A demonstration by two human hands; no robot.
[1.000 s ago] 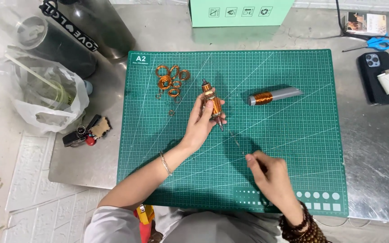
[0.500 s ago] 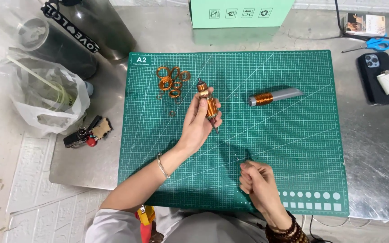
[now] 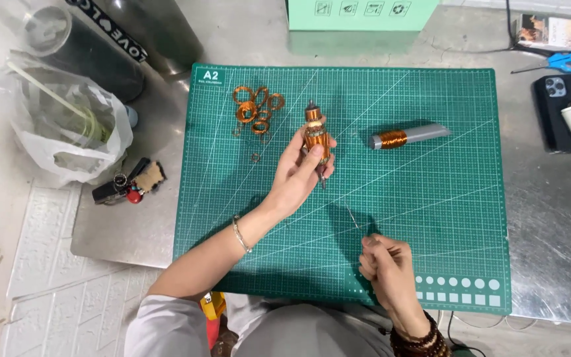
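Note:
My left hand (image 3: 302,173) holds a small copper-wound motor rotor (image 3: 316,134) upright above the green cutting mat (image 3: 431,218). A thin copper wire (image 3: 350,213) runs from the rotor down toward my right hand (image 3: 386,266), which is closed and pinches the wire's end near the mat's front edge. On the mat's far left lies a pile of loose copper wire coils (image 3: 256,106). A grey cylinder wrapped with copper wire (image 3: 406,137) lies to the right of the rotor.
A white plastic bag (image 3: 61,129) and dark tumblers (image 3: 110,46) stand at the left, with a key bunch (image 3: 129,183) beside the mat. A green box (image 3: 361,13) sits at the back. A black phone (image 3: 563,112) and blue scissors (image 3: 560,61) lie at the right.
My left hand has turned the rotor more upright and shifted it slightly left. My right hand has pulled back toward me along the mat, drawing the wire out.

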